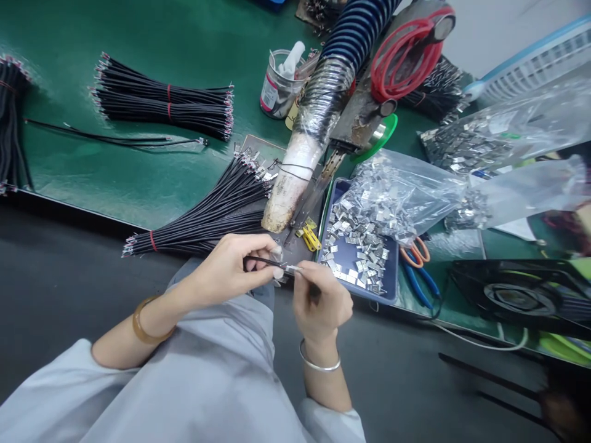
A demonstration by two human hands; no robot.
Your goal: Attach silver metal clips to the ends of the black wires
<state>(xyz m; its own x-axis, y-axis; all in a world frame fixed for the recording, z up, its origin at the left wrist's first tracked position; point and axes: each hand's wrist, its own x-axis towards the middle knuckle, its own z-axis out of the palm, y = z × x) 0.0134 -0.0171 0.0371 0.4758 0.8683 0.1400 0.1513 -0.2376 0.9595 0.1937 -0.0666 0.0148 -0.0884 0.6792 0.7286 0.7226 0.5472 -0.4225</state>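
**Two hands joining a thin wire and a small metal clip at a crowded bench**

Seen from above, a person in a pale grey coat is working just off the near edge of a green mat (138, 172). The left hand (231, 271) is pinching a single black wire (263, 262) between closed thumb and forefinger, close to its stripped end, probably so the tip is not wobbling. The right hand (321, 301) is curling in from the other side. Its fingertips are closed tightly on a tiny metal clip (293, 269), which is meeting the wire's end in the gap between the two hands.

The supplies are lying within easy reach, which seems deliberate. A tied bundle of black wires (207, 215) is fanning out on the mat just beyond the left hand. A blue tray (392, 277) of loose clips is sitting just past the right hand, and a clear plastic bag (415, 184) of more clips is spilling onto its far side. A ribbed hose (323, 104) is slanting down towards the bundle. Orange-handled scissors (415, 252) are lying beside the tray.
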